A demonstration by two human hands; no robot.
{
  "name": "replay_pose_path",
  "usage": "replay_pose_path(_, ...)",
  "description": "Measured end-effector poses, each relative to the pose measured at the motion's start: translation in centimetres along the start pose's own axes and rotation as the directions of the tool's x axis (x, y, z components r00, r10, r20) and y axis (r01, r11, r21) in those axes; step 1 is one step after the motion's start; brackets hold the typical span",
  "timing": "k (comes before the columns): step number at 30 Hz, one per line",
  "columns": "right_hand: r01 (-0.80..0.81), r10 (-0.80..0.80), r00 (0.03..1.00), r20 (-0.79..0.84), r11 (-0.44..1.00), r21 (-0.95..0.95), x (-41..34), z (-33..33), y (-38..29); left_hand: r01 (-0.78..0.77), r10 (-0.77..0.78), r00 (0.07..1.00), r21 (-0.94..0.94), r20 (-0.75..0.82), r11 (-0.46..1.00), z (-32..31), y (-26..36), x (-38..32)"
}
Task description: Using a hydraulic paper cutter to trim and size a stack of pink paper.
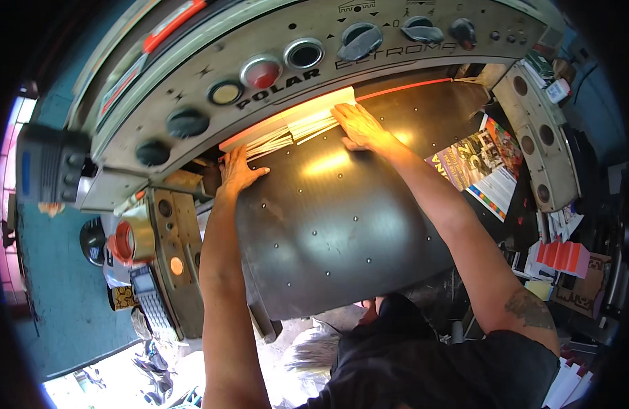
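Two stacks of paper (306, 122) lie side by side under the front panel of a Polar paper cutter (294, 66), with uneven sheets at their near edges. My left hand (237, 171) rests at the left end of the stacks, fingers forward and thumb out to the side. At the right end, my right hand (358, 125) lies flat with its fingertips against the paper. Both hands touch the dark metal cutter table (324, 204) or hover just over it; which is unclear. Warm light falls on the paper and the right hand. The far side of the stacks is hidden beneath the panel.
Printed leaflets (478, 163) lie on the right of the table. On the left side ledge are a roll of tape (140, 240) and a calculator (153, 296). Knobs and buttons line the panel. Red-edged paper stacks (562, 258) stand at the lower right.
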State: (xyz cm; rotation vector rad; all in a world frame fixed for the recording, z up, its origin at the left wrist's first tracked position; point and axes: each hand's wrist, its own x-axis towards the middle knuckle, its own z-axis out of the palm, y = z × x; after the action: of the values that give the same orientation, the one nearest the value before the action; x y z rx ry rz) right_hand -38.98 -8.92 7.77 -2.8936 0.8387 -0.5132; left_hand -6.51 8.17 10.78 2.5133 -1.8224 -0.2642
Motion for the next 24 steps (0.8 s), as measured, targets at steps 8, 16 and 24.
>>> replay_pose_path(8,0.050,-0.055,0.997,0.050,0.994,0.094,2.9,2.4,2.7,0.008,-0.011,0.997,0.034,0.074,0.999,2.2,-0.4,3.7)
replay_pose_path(16,0.212,-0.181,0.953,-0.244,0.971,0.110,2.5,2.8,2.3,-0.179,0.150,0.951,-0.087,-0.269,0.980,5.0,-1.6,1.9)
replay_pose_path(24,0.045,-0.024,0.985,-0.174,0.992,0.118,-3.2,3.4,-2.3,-0.289,0.125,0.876,-0.297,-0.467,0.910,7.7,3.0,-8.4)
